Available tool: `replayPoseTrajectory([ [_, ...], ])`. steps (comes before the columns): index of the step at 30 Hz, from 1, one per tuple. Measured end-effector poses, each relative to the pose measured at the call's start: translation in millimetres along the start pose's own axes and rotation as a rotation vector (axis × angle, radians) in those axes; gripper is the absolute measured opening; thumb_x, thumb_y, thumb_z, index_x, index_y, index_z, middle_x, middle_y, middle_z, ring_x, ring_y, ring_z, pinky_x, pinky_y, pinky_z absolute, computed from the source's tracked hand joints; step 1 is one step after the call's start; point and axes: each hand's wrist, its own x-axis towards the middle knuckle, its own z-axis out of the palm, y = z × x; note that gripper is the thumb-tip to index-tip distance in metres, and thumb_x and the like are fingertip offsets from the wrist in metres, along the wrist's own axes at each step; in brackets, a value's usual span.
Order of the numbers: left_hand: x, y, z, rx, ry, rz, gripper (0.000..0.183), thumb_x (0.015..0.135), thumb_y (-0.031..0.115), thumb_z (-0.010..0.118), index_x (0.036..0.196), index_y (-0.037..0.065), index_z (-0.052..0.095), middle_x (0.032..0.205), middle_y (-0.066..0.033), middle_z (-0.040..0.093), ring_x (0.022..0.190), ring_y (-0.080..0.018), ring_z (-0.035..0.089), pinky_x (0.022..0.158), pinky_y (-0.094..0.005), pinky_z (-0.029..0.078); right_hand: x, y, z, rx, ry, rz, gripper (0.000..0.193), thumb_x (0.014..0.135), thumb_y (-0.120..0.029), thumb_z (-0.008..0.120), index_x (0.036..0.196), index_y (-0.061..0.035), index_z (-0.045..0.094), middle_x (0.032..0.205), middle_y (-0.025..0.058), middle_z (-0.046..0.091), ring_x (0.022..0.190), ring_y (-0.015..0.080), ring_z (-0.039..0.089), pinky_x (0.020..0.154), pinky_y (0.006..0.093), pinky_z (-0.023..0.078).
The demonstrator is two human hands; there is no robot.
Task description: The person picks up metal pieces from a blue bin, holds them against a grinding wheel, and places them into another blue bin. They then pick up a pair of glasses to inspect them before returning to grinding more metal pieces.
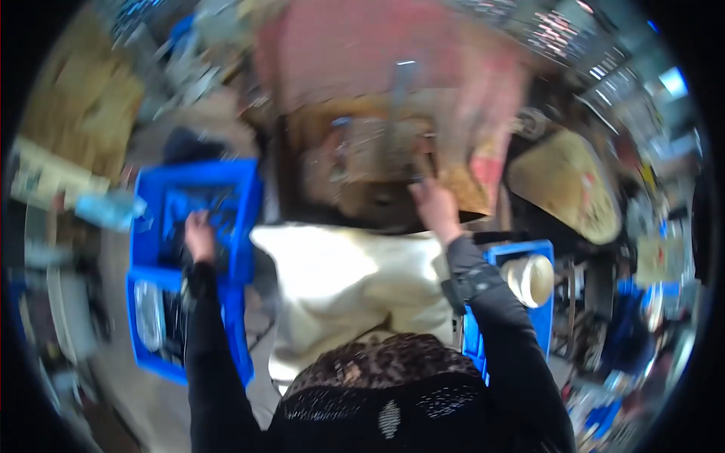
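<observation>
My left hand (pixel 200 235) is over the upper blue bin (pixel 254 181) on the left, whose dark and blue contents are too blurred to name. Motion smears its fingers, and I cannot tell whether it holds anything. My right hand (pixel 438 208) reaches to the front right of a brown, worn work area (pixel 377 198) with an upright metal part (pixel 404 87) in its middle. The fingers point away from me near a small blurred shape. Whether they grip it does not show. A pale, shiny sheet (pixel 340 264) lies across my lap.
A second blue bin (pixel 136 325) holding a clear plastic item (pixel 149 313) adjoins the first one. To the right are a white tub (pixel 538 281) in a blue crate (pixel 545 317) and a worn stool seat (pixel 566 185). A reddish panel (pixel 355 45) stands ahead.
</observation>
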Motion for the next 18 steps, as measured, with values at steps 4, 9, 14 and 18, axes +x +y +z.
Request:
replayPoseTrajectory([
  [4, -39, 120, 65, -0.255, -0.064, -0.224, 0.024, 0.097, 0.011, 0.049, 0.120, 0.011, 0.054, 0.081, 0.0008, 0.056, 0.058, -0.0061, 0.045, 0.048, -0.0208, 0.035, -15, 22, -14, -0.041, -0.219, 0.302, 0.034, 0.090, -0.034, 0.058, 0.090, -0.0001, 0.059, 0.083, 0.0231, 0.065, 0.081, 0.0405, 0.064, 0.070, 0.0517, 0.051],
  [9, -89, 289, 116, -0.389, -0.204, 0.000, 0.030, 0.097, 0.006, 0.045, 0.125, 0.012, 0.053, 0.094, -0.0008, 0.061, 0.056, -0.0050, 0.046, 0.046, -0.0187, 0.035, -19, 32, -20, 0.052, -0.319, 0.368, 0.036, 0.088, -0.033, 0.056, 0.097, 0.0003, 0.066, 0.091, 0.0225, 0.067, 0.091, 0.0390, 0.064, 0.082, 0.0493, 0.051],
  [14, -109, 283, 183, -0.289, -0.523, 0.199, 0.032, 0.084, -0.004, 0.047, 0.107, 0.009, 0.065, 0.094, -0.0018, 0.060, 0.066, -0.0103, 0.056, 0.050, -0.0230, 0.040, -15, 24, -22, 0.086, -0.382, 0.359, 0.037, 0.086, -0.034, 0.059, 0.095, 0.0021, 0.065, 0.089, 0.0247, 0.065, 0.093, 0.0411, 0.062, 0.083, 0.0496, 0.049],
  [18, -127, 265, 222, 0.082, -0.417, 0.668, 0.031, 0.078, -0.006, 0.047, 0.100, 0.007, 0.066, 0.088, -0.0113, 0.058, 0.078, -0.0273, 0.062, 0.064, -0.0346, 0.049, -21, 25, -19, 0.101, -0.296, 0.308, 0.035, 0.087, -0.033, 0.059, 0.094, 0.0014, 0.064, 0.087, 0.0239, 0.065, 0.089, 0.0413, 0.062, 0.080, 0.0502, 0.049],
])
